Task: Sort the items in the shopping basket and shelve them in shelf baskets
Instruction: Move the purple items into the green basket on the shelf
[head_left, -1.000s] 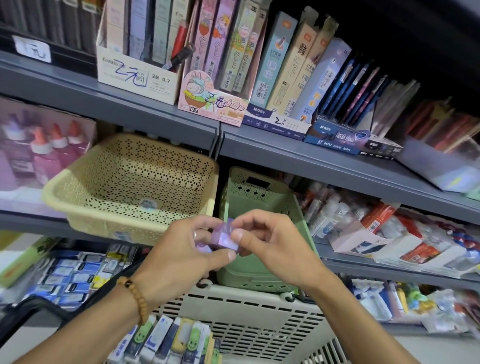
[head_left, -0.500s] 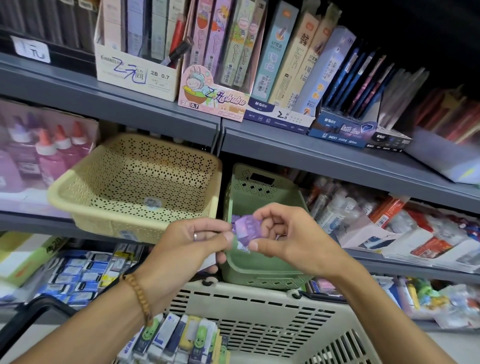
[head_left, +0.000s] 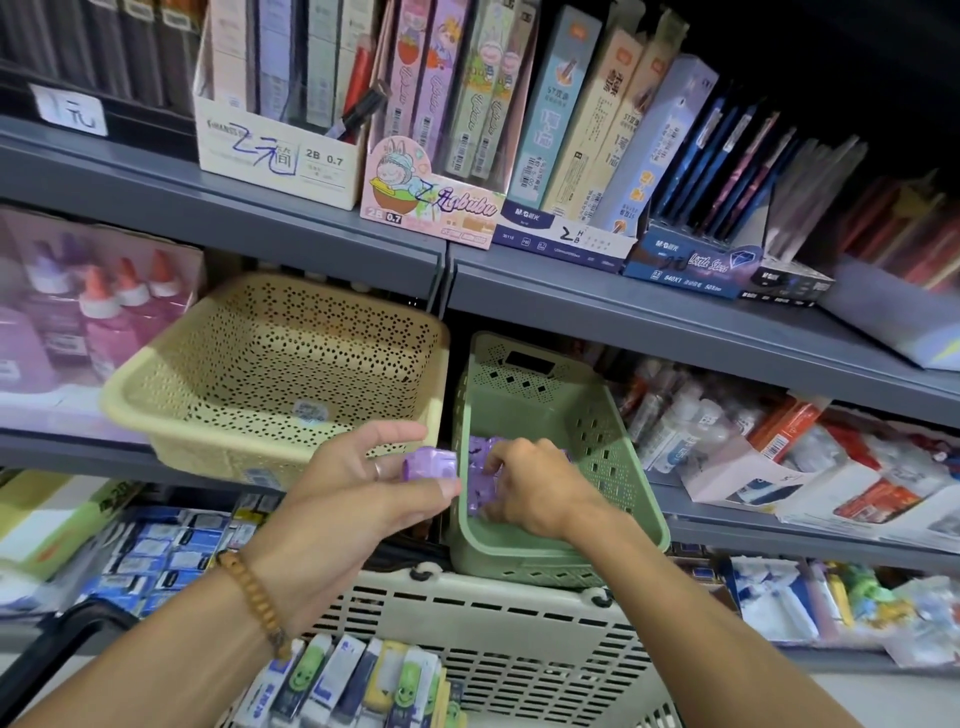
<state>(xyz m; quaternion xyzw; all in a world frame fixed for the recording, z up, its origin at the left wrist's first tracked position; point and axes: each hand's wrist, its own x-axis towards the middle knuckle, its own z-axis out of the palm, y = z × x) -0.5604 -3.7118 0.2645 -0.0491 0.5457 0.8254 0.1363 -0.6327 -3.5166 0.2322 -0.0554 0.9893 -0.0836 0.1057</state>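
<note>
— The hands?
— The left hand pinches a small purple packet just beside the green basket. The right hand is down inside it, fingers curled on the purple packets there — grip unclear.
— The shopping basket?
— Below, holding boxed items.

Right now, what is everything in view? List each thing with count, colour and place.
Perforated plastic shelf basket: one, cream-yellow, middle shelf left.
Slotted plastic shelf basket: one, green, beside it on the right.
Small purple packets: several, in the green basket.
Small purple cube packet: one, in the left grip.
Slotted shopping basket: one, off-white, bottom, holding eraser packs.
Pencil-lead display boxes: several, top shelf.
Left hand: pinches the cube.
Right hand: inside the green basket.
</note>
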